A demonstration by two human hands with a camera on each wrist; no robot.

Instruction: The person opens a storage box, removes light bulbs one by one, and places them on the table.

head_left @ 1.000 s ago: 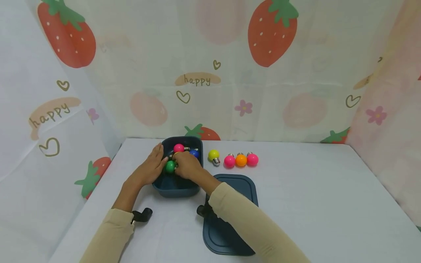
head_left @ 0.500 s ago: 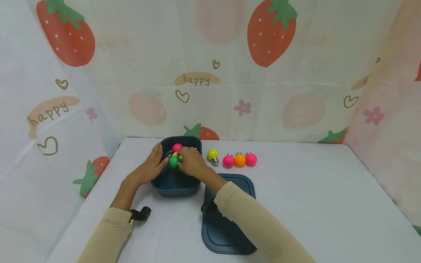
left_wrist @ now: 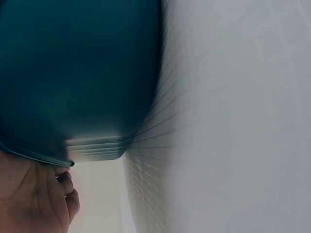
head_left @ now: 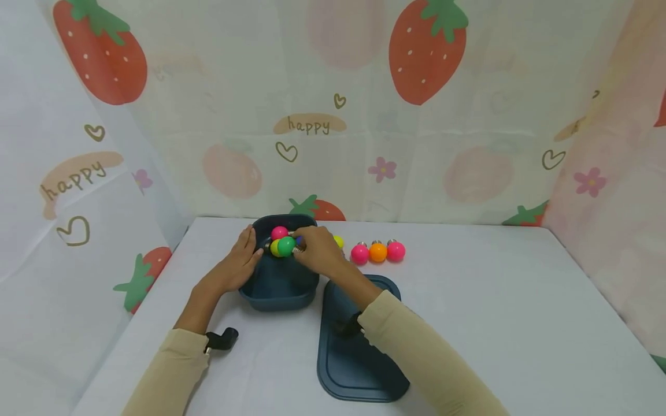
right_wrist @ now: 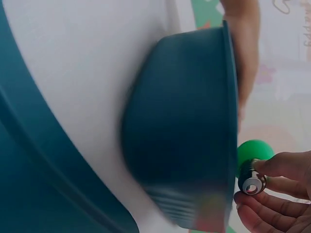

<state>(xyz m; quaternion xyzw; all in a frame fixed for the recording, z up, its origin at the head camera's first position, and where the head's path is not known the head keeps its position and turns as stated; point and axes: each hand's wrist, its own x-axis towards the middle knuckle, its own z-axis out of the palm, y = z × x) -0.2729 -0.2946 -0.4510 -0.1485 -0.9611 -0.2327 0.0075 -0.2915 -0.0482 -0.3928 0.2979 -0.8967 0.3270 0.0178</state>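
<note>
Along the left rim of a dark blue-green box (head_left: 278,289) rests my left hand (head_left: 236,263), its fingers straight; in the left wrist view the palm (left_wrist: 34,199) lies against the box rim. My right hand (head_left: 319,251) pinches a green bulb (head_left: 285,246) by its metal base over the box's right side. The right wrist view shows that green bulb (right_wrist: 255,150) between thumb and fingers, beside the box's upper edge (right_wrist: 231,97). A pink bulb (head_left: 279,232) and a yellow bulb (head_left: 274,248) are in the box. Part of a blue bulb (head_left: 300,240) shows by the right fingers.
Right of the box, a yellow bulb (head_left: 339,241) is partly behind the right hand, followed by a pink bulb (head_left: 359,254), an orange bulb (head_left: 377,252) and another pink bulb (head_left: 396,251). A dark lid (head_left: 343,370) lies in front of them, partly under the right forearm.
My right hand has shifted to the right, and the green bulb has moved up and to the right in the head view. The left hand has stayed at the box's rim.
</note>
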